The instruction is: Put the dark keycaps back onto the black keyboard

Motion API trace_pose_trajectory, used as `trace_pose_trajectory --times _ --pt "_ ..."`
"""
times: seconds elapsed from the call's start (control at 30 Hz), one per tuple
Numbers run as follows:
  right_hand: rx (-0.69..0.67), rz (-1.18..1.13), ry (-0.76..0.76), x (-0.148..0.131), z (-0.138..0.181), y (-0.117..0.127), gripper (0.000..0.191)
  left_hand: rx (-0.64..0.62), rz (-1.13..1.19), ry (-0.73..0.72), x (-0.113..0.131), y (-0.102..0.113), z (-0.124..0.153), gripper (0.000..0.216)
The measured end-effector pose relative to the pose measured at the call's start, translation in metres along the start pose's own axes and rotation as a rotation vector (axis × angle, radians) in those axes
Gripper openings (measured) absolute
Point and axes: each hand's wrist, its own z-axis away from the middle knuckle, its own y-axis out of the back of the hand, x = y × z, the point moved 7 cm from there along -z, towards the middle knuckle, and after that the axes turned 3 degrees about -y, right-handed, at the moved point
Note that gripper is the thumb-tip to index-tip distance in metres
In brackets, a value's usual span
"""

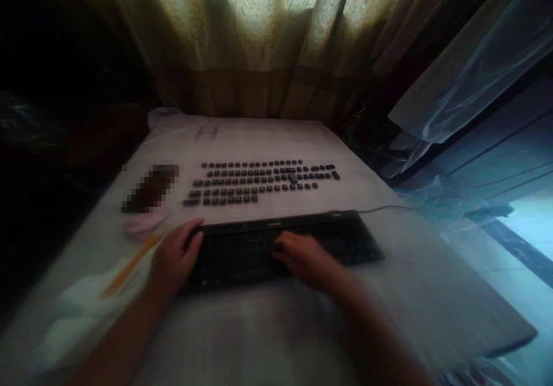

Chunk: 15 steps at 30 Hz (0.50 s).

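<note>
Head-worn view, facing forward and down across the worktop (432,282)
Looking from above the near side, close over the hands (306,257), it takes in forearms (125,325) entering at the bottom edge, the keyboard (246,256) just below centre and the curtain (259,34) across the top.

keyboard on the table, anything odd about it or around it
Yes: many loose keycaps lie in rows beyond the keyboard, rather than on it. One larger keycap, right of the rows' middle, looks out of line. Finer damage is too dim to tell.
</note>
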Motion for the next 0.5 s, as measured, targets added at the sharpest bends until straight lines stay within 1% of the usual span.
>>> trace_pose_trajectory --times 0.17,0.3,0.4,0.5 --pt "0.075 -0.118 0.030 0.011 0.002 0.001 0.014 -0.015 -0.015 -0.034 0.004 -0.002 -0.003 0.041" --pt "0.132 -0.212 0.053 0.013 0.004 0.002 0.015 -0.015 -0.018 -0.041 0.007 -0.001 -0.003 0.040" --pt "0.158 -0.346 0.005 0.017 0.005 0.005 0.019 -0.024 -0.030 -0.038 0.007 -0.002 -0.003 0.039" --pt "0.242 -0.511 -0.072 0.022 0.007 0.014 0.025 -0.030 -0.040 -0.055 0.006 -0.005 -0.002 0.040"
